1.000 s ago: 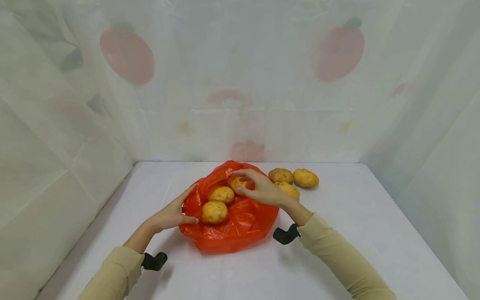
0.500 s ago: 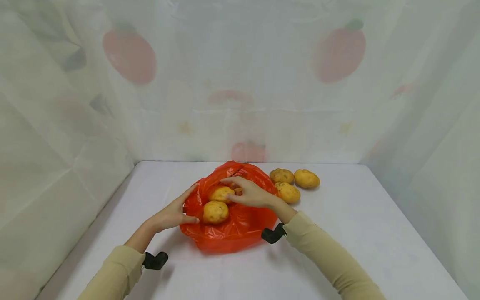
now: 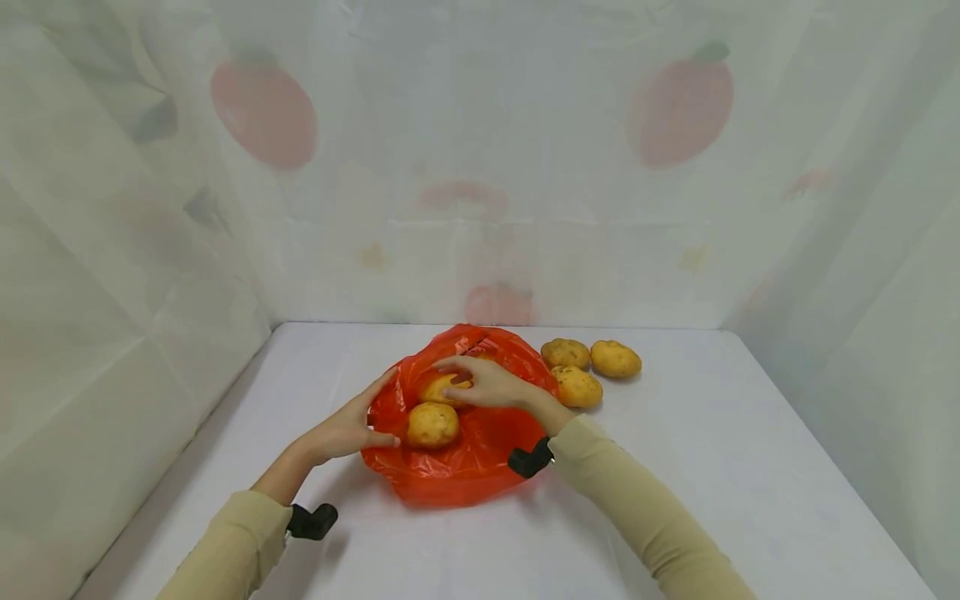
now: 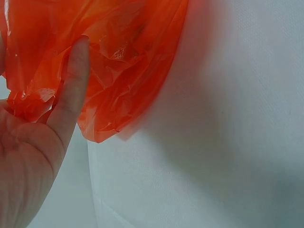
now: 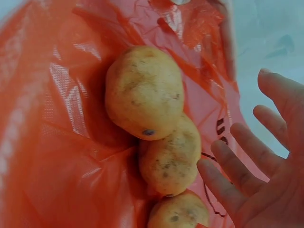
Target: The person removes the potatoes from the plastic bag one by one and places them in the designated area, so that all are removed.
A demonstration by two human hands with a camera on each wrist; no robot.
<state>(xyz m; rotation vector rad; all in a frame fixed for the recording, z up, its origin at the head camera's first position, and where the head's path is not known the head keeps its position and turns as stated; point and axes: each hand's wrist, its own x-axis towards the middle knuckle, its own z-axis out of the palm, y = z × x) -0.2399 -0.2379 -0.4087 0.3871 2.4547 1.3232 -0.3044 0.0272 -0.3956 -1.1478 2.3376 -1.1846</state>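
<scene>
A red plastic bag (image 3: 480, 450) lies with its mouth facing up at mid-table. Three potatoes (image 5: 145, 92) sit inside in a row, clearly seen in the right wrist view. My left hand (image 3: 341, 432) holds the bag's left side between a nearly straight thumb and the other fingers; red plastic bunches by the palm (image 4: 28, 156). Over the mouth is my right hand (image 3: 491, 385), its fingers (image 5: 247, 180) spread, with nothing in its grasp. It partly covers the rear potatoes in the head view. The front potato (image 3: 432, 426) shows fully, near the left thumb.
Three more potatoes lie on the white table to the right of the bag: one brownish potato (image 3: 565, 353), one yellow potato (image 3: 616, 359) and one nearer potato (image 3: 577, 387). White sheeting (image 3: 480, 275) with faded fruit prints walls the back and both sides.
My right hand has moved left and slightly toward me over the bag, from the rear potato to above the middle one. My left hand stays on the bag.
</scene>
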